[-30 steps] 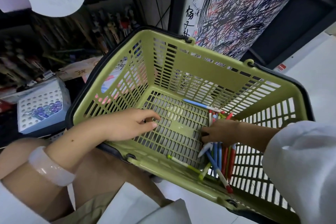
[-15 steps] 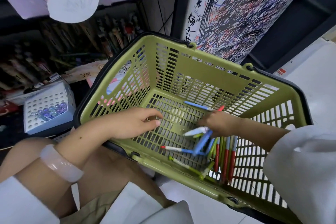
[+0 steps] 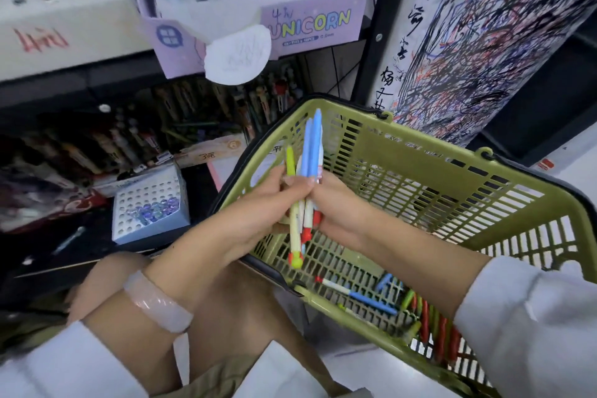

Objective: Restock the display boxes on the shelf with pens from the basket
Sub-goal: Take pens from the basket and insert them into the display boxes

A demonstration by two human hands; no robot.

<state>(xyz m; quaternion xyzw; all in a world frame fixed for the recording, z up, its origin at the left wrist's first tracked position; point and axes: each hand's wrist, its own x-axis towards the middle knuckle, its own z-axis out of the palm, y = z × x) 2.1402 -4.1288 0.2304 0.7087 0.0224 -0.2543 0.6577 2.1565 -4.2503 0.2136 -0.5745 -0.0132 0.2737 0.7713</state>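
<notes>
I see both hands, left hand [image 3: 258, 207] and right hand [image 3: 339, 213], curled around a bunch of pens [image 3: 305, 178] held upright above the green basket [image 3: 452, 171]. More pens [image 3: 403, 304] lie in its near corner; the Unicorn display box [image 3: 290, 26] sits on the shelf above.

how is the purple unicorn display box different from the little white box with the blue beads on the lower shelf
The unicorn box is lilac with printed lettering; the white box looks plain. The unicorn box sits on the upper shelf, the white box on the lower one. The unicorn box holds tall pastel pens standing upright; the white box shows only a low cluster of bluish tops. Both have a top panel of round holes, many unfilled.
</notes>
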